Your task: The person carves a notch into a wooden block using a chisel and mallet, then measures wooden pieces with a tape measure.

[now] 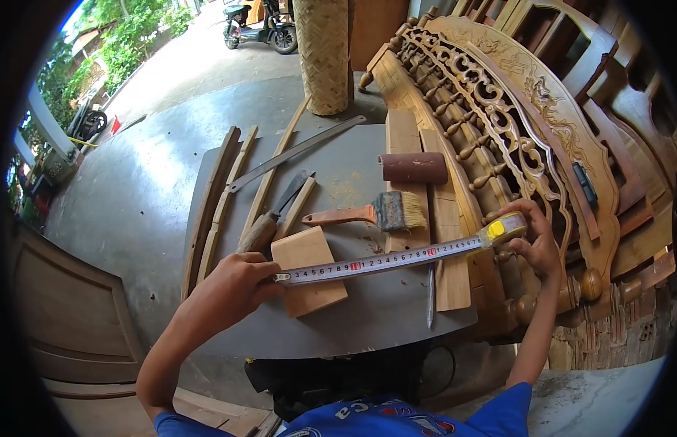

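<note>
A tape measure is stretched between my two hands. My right hand (533, 239) grips its yellow and clear case (504, 227). From the case the white tape blade (386, 263) runs left, with its numbers facing up. The fingers of my left hand (233, 288) are closed on the blade's free end. Below that end lies a wooden block (306, 247), partly covered by the blade. Just beyond the blade is a paintbrush (397, 211) with dark-stained bristles. A chisel (262, 229) lies close to my left hand, and a pencil (430, 295) is on the near side of the blade.
The grey table (367, 331) also bears wooden strips (215, 204), a long metal strip (298, 151), boards (453, 280) and a brown sandpaper roll (413, 167). Carved furniture panels (491, 109) crowd the right side. A woven column (324, 58) stands behind, and a motorbike (262, 29) is farther off.
</note>
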The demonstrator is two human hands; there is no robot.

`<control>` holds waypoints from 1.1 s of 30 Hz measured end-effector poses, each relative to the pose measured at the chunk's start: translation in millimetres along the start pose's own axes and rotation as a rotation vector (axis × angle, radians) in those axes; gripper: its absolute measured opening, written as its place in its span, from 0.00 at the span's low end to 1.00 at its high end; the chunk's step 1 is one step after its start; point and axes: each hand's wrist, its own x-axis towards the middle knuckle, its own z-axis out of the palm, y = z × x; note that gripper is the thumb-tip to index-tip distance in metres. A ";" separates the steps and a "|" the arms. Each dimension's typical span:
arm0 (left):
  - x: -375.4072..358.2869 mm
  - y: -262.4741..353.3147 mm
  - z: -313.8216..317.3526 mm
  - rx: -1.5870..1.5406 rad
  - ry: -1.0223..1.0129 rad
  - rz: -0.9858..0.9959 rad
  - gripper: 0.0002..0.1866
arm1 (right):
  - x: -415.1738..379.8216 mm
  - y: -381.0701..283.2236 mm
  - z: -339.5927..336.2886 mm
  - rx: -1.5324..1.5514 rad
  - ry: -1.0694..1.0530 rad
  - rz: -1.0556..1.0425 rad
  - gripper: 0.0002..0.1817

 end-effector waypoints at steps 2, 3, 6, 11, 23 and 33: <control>-0.6 1.3 -0.3 -0.005 -0.008 -0.030 0.09 | -0.1 -1.0 1.7 -0.105 0.103 -0.138 0.32; -0.7 1.9 0.0 -0.008 -0.013 -0.044 0.09 | -0.5 -1.6 3.1 -0.169 0.194 -0.232 0.30; -1.5 1.8 2.0 -0.007 0.022 -0.021 0.09 | -19.0 -21.1 16.8 -0.123 0.473 -0.469 0.21; -1.3 3.5 -0.4 0.008 -0.017 -0.047 0.09 | -58.4 -84.9 84.3 -0.491 0.102 -0.523 0.08; -4.1 -3.4 4.2 -0.021 0.032 -0.010 0.10 | -82.6 -66.4 163.3 -0.894 0.093 -0.048 0.09; -4.4 -6.1 3.7 -0.046 0.026 -0.007 0.10 | -117.8 -84.5 82.5 0.602 -0.368 0.691 0.26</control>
